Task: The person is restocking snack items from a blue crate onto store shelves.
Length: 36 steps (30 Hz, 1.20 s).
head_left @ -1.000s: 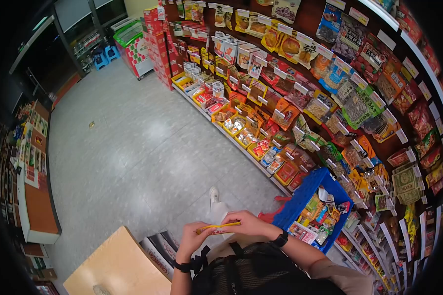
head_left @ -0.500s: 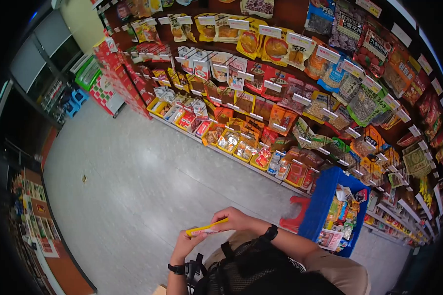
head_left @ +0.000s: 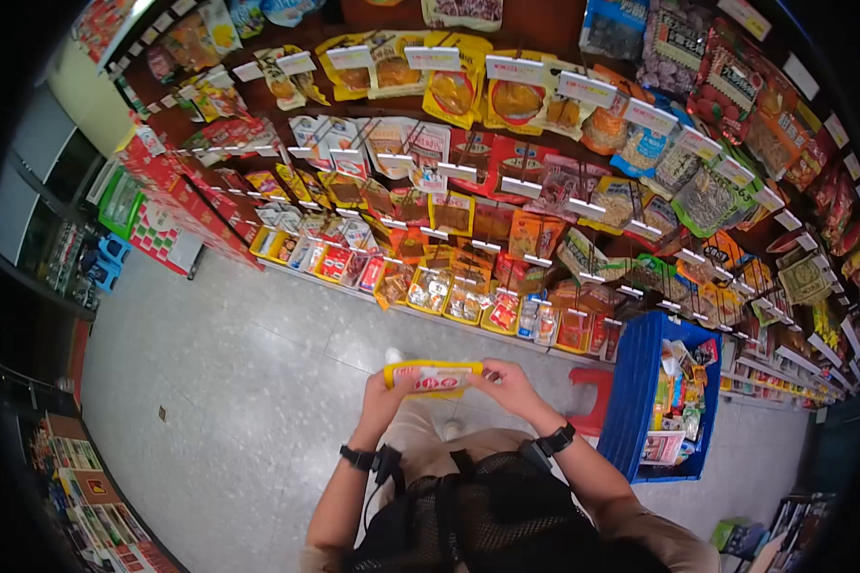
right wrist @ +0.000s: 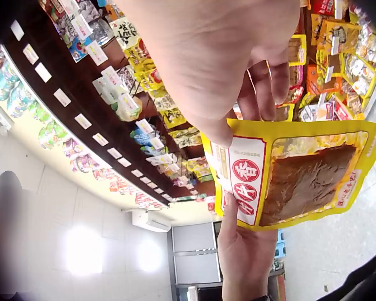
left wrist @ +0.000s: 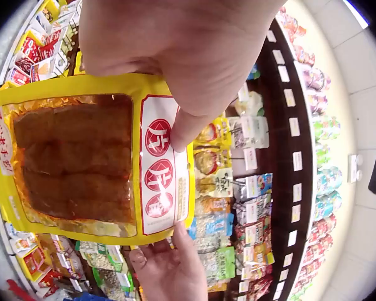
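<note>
A flat yellow-edged snack packet [head_left: 436, 376] is held between both hands in front of the body. The left hand [head_left: 382, 401] grips its left end, and the right hand [head_left: 508, 390] pinches its right end. Seen in the left wrist view, the packet [left wrist: 75, 157] has a window showing brown food and a white strip with red circles; the left hand's [left wrist: 188, 50] thumb lies on that strip. In the right wrist view, the right hand [right wrist: 225, 63] holds the packet [right wrist: 310, 179] by one end, the other hand on its opposite edge.
Shelves of hanging snack bags [head_left: 449, 86] run across the front, with yellow trays [head_left: 430, 290] along the bottom. A blue basket [head_left: 631, 396] of packets stands on the right beside a red stool [head_left: 591, 393]. Grey floor [head_left: 229, 411] lies to the left; a counter [head_left: 96, 497] stands at lower left.
The head view has turned, bringing the shelves more squarely in front. The packet, earlier seen nearly edge-on, now shows its broad face, with both hands still on it.
</note>
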Motion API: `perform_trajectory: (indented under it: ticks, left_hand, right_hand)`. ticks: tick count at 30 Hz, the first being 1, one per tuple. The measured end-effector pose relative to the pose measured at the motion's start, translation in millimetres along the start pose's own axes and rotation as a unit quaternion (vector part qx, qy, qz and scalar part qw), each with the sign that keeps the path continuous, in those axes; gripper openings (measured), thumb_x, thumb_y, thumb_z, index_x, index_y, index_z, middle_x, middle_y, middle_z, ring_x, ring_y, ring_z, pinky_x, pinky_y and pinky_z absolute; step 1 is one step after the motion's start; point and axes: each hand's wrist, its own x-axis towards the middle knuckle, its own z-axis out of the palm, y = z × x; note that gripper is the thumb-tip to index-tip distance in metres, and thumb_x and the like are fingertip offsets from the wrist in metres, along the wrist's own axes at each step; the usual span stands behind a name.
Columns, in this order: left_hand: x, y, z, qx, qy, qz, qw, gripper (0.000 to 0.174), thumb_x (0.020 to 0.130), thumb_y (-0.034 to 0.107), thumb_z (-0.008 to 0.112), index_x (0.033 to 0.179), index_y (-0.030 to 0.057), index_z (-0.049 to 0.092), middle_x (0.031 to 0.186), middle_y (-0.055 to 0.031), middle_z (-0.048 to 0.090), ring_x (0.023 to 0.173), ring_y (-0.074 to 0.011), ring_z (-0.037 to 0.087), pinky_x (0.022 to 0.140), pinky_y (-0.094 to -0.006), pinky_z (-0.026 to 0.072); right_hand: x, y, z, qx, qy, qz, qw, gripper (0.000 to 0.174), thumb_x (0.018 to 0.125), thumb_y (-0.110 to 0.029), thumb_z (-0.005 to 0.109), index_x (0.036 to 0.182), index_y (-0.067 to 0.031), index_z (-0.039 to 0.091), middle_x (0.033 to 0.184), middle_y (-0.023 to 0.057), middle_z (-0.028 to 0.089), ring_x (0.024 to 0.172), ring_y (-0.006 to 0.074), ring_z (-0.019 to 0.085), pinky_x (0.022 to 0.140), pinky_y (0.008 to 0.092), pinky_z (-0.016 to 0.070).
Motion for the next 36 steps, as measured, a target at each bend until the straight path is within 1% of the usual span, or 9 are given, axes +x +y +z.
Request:
perform_trajectory:
  ticks: [2, 7, 14, 16, 24, 27, 31, 34, 36]
  left_hand:
    - [43, -3, -9, -0.012, -0.027, 0.001, 1.000, 0.024, 0.092, 0.017, 0.067, 0.104, -0.0044, 0.068, 0.092, -0.0054, 0.071, 0.081, -0.0092, 0.064, 0.073, -0.0245, 0.0521]
    - [169, -27, -25, -0.032, -0.094, -0.044, 0.994, 0.022, 0.092, 0.018, 0.066, 0.105, 0.0001, 0.068, 0.096, -0.0054, 0.071, 0.084, -0.0106, 0.065, 0.076, -0.0257, 0.0522]
    - [356, -73, -72, -0.114, -0.153, -0.152, 0.970, 0.026, 0.089, 0.020, 0.070, 0.106, 0.0005, 0.069, 0.096, -0.0045, 0.070, 0.086, -0.0105, 0.064, 0.077, -0.0271, 0.0512]
    - [411, -93, -89, -0.095, -0.138, -0.173, 0.970, 0.026, 0.088, 0.020, 0.071, 0.105, -0.0003, 0.069, 0.096, -0.0051, 0.070, 0.085, -0.0109, 0.064, 0.076, -0.0271, 0.0510]
    - [535, -127, -104, 0.021, -0.106, -0.219, 0.970, 0.026, 0.081, 0.022, 0.076, 0.096, 0.0006, 0.073, 0.090, -0.0040, 0.071, 0.080, -0.0114, 0.064, 0.074, -0.0282, 0.0476]
    - [563, -95, -100, 0.017, -0.137, -0.230, 0.963, 0.030, 0.079, 0.026, 0.079, 0.097, 0.0019, 0.073, 0.090, -0.0034, 0.071, 0.082, -0.0113, 0.063, 0.075, -0.0278, 0.0476]
    - [591, -133, -90, 0.062, -0.144, -0.214, 0.964, 0.035, 0.079, 0.028, 0.079, 0.101, 0.0009, 0.072, 0.097, -0.0039, 0.071, 0.088, -0.0123, 0.063, 0.077, -0.0296, 0.0484]
    - [613, -178, -79, 0.169, -0.136, -0.115, 0.969, 0.040, 0.081, 0.024, 0.078, 0.110, -0.0015, 0.068, 0.104, -0.0062, 0.070, 0.093, -0.0146, 0.063, 0.083, -0.0317, 0.0492]
    - [619, -198, -78, 0.093, -0.135, -0.144, 0.976, 0.039, 0.082, 0.022, 0.077, 0.112, -0.0015, 0.067, 0.106, -0.0068, 0.069, 0.093, -0.0154, 0.063, 0.083, -0.0317, 0.0492]
  right_hand:
    - [36, 4, -1, -0.017, 0.012, -0.006, 1.000, 0.019, 0.093, -0.022, 0.066, 0.095, -0.0027, 0.068, 0.078, -0.0026, 0.065, 0.066, 0.0032, 0.051, 0.060, 0.0226, 0.0437]
    - [134, 51, -2, 0.167, 0.098, 0.120, 0.974, 0.022, 0.097, -0.019, 0.062, 0.101, 0.0015, 0.067, 0.089, -0.0006, 0.070, 0.076, 0.0014, 0.057, 0.065, 0.0215, 0.0469]
    - [283, 157, 4, 0.176, 0.136, 0.173, 0.960, 0.023, 0.095, -0.028, 0.064, 0.101, -0.0064, 0.069, 0.083, -0.0056, 0.066, 0.068, 0.0005, 0.054, 0.059, 0.0196, 0.0429]
    - [318, 190, 8, 0.112, 0.142, 0.252, 0.951, 0.024, 0.093, -0.029, 0.065, 0.099, -0.0066, 0.069, 0.083, -0.0045, 0.067, 0.071, 0.0011, 0.055, 0.062, 0.0211, 0.0453]
    - [424, 186, 2, 0.242, 0.252, 0.394, 0.850, 0.026, 0.090, -0.023, 0.068, 0.107, -0.0025, 0.066, 0.092, 0.0021, 0.066, 0.081, 0.0123, 0.064, 0.071, 0.0271, 0.0550]
    - [444, 202, -6, 0.275, 0.262, 0.354, 0.855, 0.028, 0.089, -0.020, 0.069, 0.110, -0.0007, 0.064, 0.097, 0.0052, 0.066, 0.087, 0.0153, 0.065, 0.073, 0.0282, 0.0560]
    - [450, 226, -8, 0.297, 0.314, 0.370, 0.823, 0.031, 0.089, -0.017, 0.068, 0.114, -0.0005, 0.061, 0.100, 0.0070, 0.065, 0.091, 0.0187, 0.065, 0.075, 0.0297, 0.0570]
    - [461, 244, -15, 0.264, 0.384, 0.393, 0.792, 0.019, 0.090, -0.016, 0.065, 0.107, -0.0054, 0.064, 0.096, 0.0036, 0.066, 0.087, 0.0154, 0.065, 0.074, 0.0287, 0.0542]
    - [463, 244, -21, 0.272, 0.389, 0.361, 0.803, 0.016, 0.091, -0.014, 0.063, 0.105, -0.0064, 0.064, 0.092, 0.0015, 0.066, 0.085, 0.0146, 0.064, 0.072, 0.0284, 0.0527]
